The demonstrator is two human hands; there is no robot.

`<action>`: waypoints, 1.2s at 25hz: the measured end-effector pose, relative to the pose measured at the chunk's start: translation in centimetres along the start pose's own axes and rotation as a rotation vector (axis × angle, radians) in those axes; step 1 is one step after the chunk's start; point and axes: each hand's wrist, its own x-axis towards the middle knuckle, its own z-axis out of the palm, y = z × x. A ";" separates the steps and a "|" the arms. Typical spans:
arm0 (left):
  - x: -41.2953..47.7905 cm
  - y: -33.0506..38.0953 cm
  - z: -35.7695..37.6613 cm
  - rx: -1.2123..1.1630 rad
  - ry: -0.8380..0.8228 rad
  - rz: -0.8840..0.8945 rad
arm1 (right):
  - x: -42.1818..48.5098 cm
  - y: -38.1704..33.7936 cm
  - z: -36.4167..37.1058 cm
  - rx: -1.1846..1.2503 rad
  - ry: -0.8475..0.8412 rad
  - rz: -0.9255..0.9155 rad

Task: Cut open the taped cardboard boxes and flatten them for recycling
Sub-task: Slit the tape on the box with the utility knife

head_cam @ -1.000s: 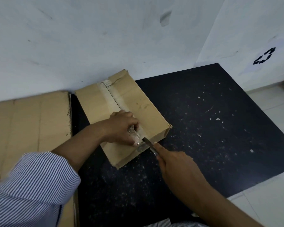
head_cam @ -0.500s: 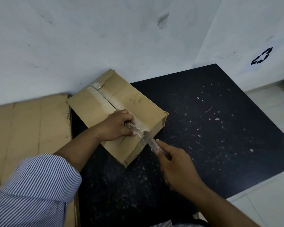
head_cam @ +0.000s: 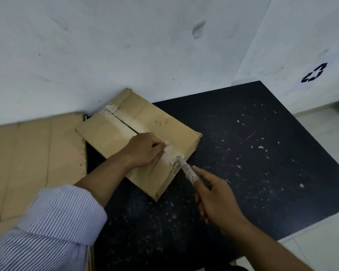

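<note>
Head view, L to R. Far L: flattened cardboard point(head_cam: 33, 163) lies flat along the wall foot, its R edge just beside the box. Lower L: striped shirt sleeve point(head_cam: 53, 231), cuffed at the forearm, leads up to the L hand point(head_cam: 145, 149). Centre-L: cardboard box point(head_cam: 110, 137) sits on the far-L part of the black speckled surface point(head_cam: 262, 153), turned at an angle, far corner against the white wall point(head_cam: 125, 45), near corner pointing toward the viewer. A strip of clear tape point(head_cam: 172, 154) runs lengthwise down the middle of the box top; along the far half of the seam a dark slit shows btwn the two flaps. L hand rests on the box top over the seam, fingers curled & pinching a crumpled, loosened bit of the tape. Just R of it: cutter point(head_cam: 187, 170), tip at the box's near-R top edge where the tape folds over; blade too blurred to make out. R hand point(head_cam: 217, 204) grips the cutter handle, fingers wrapped round it, index finger laid straight along its top. R of the box the surface carries scattered pale specks point(head_cam: 260, 147). Upper R: black recycling symbol point(head_cam: 314, 73) on a white panel point(head_cam: 301, 36); lower R: pale floor tiles point(head_cam: 321, 241).
</note>
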 end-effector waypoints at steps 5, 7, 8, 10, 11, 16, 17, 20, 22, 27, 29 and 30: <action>0.7 2.6 1.8 0.335 0.006 -0.089 | 0.0 0.2 -0.8 -0.281 0.049 -0.215; 1.2 3.3 2.3 0.525 0.040 -0.024 | 0.3 0.6 -1.0 -0.520 0.087 -0.264; 1.3 3.4 2.4 0.592 0.080 0.051 | 0.4 0.5 -1.3 -0.683 0.093 -0.278; 1.6 2.9 2.3 0.637 0.119 0.228 | 0.4 -0.3 -2.0 -0.941 0.108 -0.300; 1.5 2.7 2.1 0.616 0.103 0.285 | 0.3 -0.8 -2.4 -1.013 0.115 -0.324; 0.9 2.0 1.3 0.471 0.031 0.249 | 1.4 -1.2 -3.7 -1.260 0.218 -0.536; 0.9 2.1 1.4 0.465 0.035 0.235 | 1.8 -1.1 -3.7 -1.290 0.231 -0.596; 0.7 2.1 1.3 0.473 0.023 0.196 | 2.0 -2.2 -3.4 -1.341 0.162 -0.609; 0.5 2.2 1.1 0.458 0.019 0.184 | 2.4 -2.8 -3.3 -1.341 0.127 -0.545; -0.2 0.8 0.5 0.234 -0.013 0.188 | 2.5 -3.6 -5.7 -1.348 0.170 -0.382; -0.8 -0.4 0.2 0.065 -0.034 0.166 | 2.4 -3.2 -8.7 -1.287 0.240 -0.245; -1.2 -0.8 0.2 0.027 -0.033 0.165 | 2.3 -2.6 -9.9 -1.241 0.246 -0.214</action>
